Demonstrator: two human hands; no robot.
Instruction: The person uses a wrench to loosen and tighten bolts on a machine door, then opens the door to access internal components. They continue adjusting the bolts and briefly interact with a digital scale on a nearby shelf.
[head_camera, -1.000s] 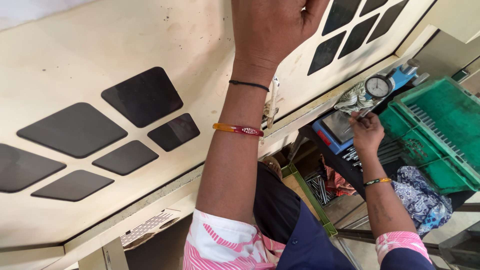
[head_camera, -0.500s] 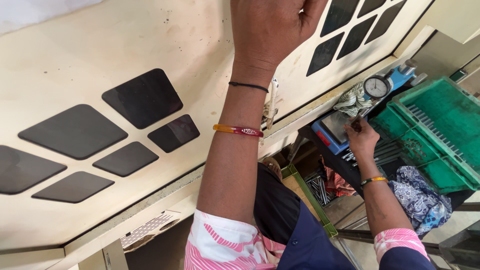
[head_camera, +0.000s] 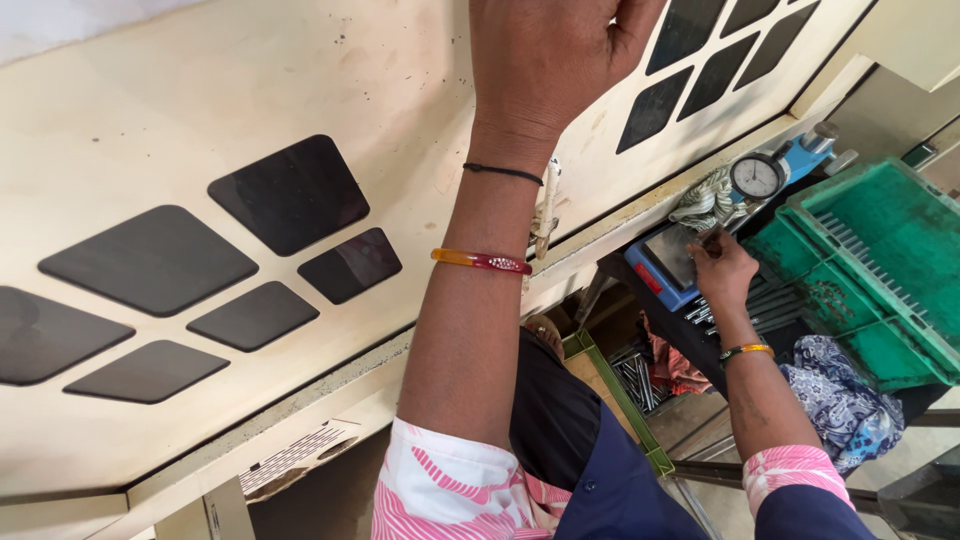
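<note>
Fingers (head_camera: 712, 243) of right hand (head_camera: 722, 272) pinch a thin dark rod; left hand (head_camera: 550, 60) clenched

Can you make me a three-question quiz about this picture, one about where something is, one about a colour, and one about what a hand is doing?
1. Where is the round dial gauge?
A. Just left of the green crate
B. Inside the crate
C. In the left hand

2. What colour is the bangle on the raised left arm?
A. Blue
B. Orange and red
C. White

3. What is the right hand doing?
A. Hanging free
B. Lying flat on the crate
C. Pinching something small over a blue device

Answers: 1 A, the dial sits by the crate's left rim. 2 B, it shows orange and red. 3 C, its fingers are closed above the device.
</note>
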